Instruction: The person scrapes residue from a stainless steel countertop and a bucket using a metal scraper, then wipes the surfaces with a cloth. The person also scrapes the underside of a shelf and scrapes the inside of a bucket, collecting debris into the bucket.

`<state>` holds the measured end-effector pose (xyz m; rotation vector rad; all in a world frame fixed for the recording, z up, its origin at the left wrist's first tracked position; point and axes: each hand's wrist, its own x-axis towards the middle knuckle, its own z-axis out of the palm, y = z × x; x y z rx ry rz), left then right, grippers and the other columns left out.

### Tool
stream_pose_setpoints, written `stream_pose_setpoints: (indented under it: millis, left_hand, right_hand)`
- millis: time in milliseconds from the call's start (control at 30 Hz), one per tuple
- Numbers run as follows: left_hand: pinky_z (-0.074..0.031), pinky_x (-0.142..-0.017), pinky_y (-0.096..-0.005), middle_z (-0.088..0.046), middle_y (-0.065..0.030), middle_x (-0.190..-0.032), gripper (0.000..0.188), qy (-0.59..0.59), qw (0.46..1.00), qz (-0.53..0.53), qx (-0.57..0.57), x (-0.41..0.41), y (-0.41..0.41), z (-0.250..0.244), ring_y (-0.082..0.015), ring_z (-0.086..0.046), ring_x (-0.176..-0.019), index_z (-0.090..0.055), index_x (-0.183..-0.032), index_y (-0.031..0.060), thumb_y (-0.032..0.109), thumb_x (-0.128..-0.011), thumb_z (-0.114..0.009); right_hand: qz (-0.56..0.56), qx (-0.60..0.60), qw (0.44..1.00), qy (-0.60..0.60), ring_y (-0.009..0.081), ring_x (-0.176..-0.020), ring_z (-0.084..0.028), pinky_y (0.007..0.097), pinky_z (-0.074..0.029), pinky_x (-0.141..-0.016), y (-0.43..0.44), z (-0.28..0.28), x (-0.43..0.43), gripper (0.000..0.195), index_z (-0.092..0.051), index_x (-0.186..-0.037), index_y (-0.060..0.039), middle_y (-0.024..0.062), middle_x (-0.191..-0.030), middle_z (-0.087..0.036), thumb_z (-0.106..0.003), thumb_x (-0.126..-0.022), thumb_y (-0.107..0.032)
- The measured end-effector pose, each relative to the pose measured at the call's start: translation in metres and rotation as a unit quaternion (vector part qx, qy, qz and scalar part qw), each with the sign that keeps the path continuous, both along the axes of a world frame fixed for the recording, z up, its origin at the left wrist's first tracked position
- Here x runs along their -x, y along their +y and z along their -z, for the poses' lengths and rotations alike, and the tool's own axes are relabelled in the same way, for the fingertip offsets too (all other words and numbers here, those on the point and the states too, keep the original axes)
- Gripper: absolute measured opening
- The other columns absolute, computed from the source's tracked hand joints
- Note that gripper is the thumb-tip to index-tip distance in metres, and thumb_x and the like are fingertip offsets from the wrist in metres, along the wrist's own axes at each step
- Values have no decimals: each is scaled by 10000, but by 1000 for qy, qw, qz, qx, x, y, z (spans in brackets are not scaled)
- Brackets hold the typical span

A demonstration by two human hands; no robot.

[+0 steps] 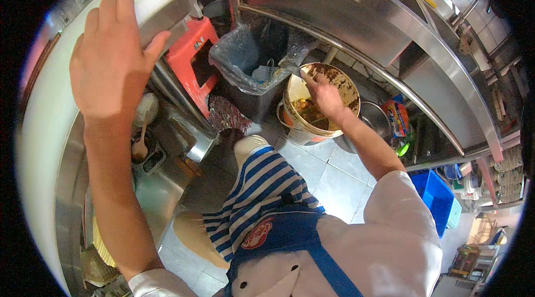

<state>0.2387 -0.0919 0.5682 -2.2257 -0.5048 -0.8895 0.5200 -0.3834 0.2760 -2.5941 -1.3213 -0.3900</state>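
Note:
My left hand [110,56] rests with its palm down near the edge of a white worktop [46,117], thumb spread from the fingers and nothing visible in it. My right hand [324,94] is over a stained white bucket [303,135] with dark liquid and food scraps inside. It grips the handle of a metal scraper or spatula [291,66], whose blade points at a bin lined with a clear plastic bag [234,63]. Some crumpled waste lies in the bag. The bin and the bucket stand side by side on the floor.
A red plastic stool [188,44] stands left of the bin. Steel counters [326,21] curve along the far side and right. A metal pot [374,117] sits right of the bucket. A blue crate [432,198] lies at the right. Shelves under the worktop hold a ladle [141,146].

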Motion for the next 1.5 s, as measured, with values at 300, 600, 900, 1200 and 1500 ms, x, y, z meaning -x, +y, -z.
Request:
stream_pose_setpoints:
  millis: [300, 600, 900, 1200, 1500]
  left_hand:
    - [-559, -783, -385, -571, -82, -1024, 469, -18, 999, 21, -30, -4, 2, 2, -272, -613, -994, -550, -1031, 64, 383, -782, -787]
    - [-562, -801, -393, -589, -85, -1079, 489, -3, 999, -37, -33, -6, -1, 0, -280, -618, -1038, -555, -1050, 61, 437, -813, -758]
    - [-556, -814, -403, -588, -83, -1064, 493, -12, 998, -40, -45, -6, -4, 0, -286, -622, -1025, -564, -1066, 67, 447, -816, -755]
    - [-524, -763, -375, -665, -109, -999, 215, -193, 904, 352, 149, -19, -21, 57, -253, -631, -853, -625, -1075, 58, 132, -899, -723]
    - [-473, -561, -241, -648, -60, -784, 462, -130, 418, 121, 891, -122, -58, 299, -111, -597, -629, -648, -939, 20, 464, -1022, -552]
  right_hand:
    - [51, 39, 996, 69, 423, -799, -665, 499, -561, -681, -36, 73, 27, 562, -479, -1480, -213, 212, -1098, -573, -572, -937, -100]
    - [73, -442, 754, 480, 157, -659, -586, 273, -462, -588, -7, 15, 22, 322, -615, -1281, -53, 44, -843, -645, -525, -1051, -260]
    - [44, -495, 728, 472, 75, -633, -478, 238, -409, -576, 52, 51, 27, 359, -597, -1382, -65, -25, -796, -538, -524, -1057, -196]
    - [10, -320, 932, 171, 323, -775, -566, 393, -492, -775, 53, 70, 34, 494, -521, -1463, -139, 187, -860, -538, -570, -982, -39]
    - [19, -311, 937, 158, 396, -813, -597, 450, -507, -754, 52, 73, 47, 534, -497, -1476, -143, 200, -916, -573, -571, -960, -28]
